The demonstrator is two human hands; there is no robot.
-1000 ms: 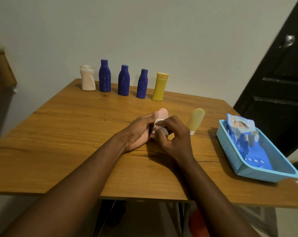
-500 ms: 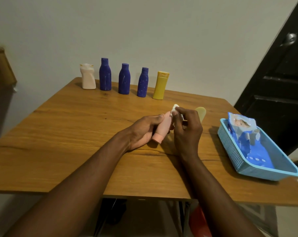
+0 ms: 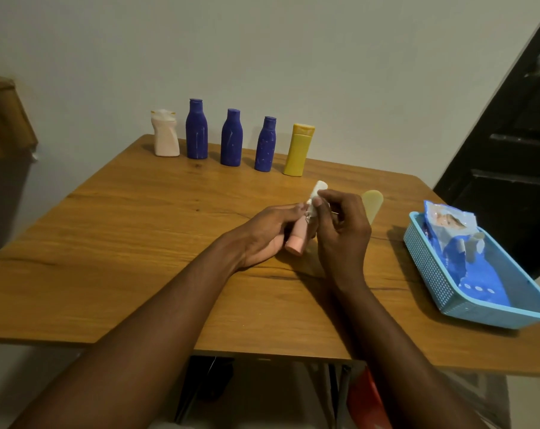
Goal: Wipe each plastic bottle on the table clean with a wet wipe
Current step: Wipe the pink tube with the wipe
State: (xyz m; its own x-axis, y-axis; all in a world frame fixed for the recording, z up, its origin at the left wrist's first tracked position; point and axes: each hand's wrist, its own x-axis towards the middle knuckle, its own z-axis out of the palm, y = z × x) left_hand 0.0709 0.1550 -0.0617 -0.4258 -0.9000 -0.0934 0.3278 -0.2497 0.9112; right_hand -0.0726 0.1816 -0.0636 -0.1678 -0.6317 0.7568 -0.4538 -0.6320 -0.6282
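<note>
R hand [image 3: 343,230] w/ wipe [image 3: 318,187] has slid up to bottle [image 3: 298,239] far end, pinching wipe. L hand [image 3: 262,235] grips bottle, cap down. Print on pack [image 3: 457,243] too blurred.

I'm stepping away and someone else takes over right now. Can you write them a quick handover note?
Left hand grips the pink bottle, cap toward the person.
Right hand pinches the wipe against its upper end.
Pale tube stands just behind the right hand; back row of five bottles stands by the wall; wipe pack sits in the basket at right.
Done: pink bottle is mid-wipe; which others are clean does not show.
Left: finish it, then wipe the rest.
</note>
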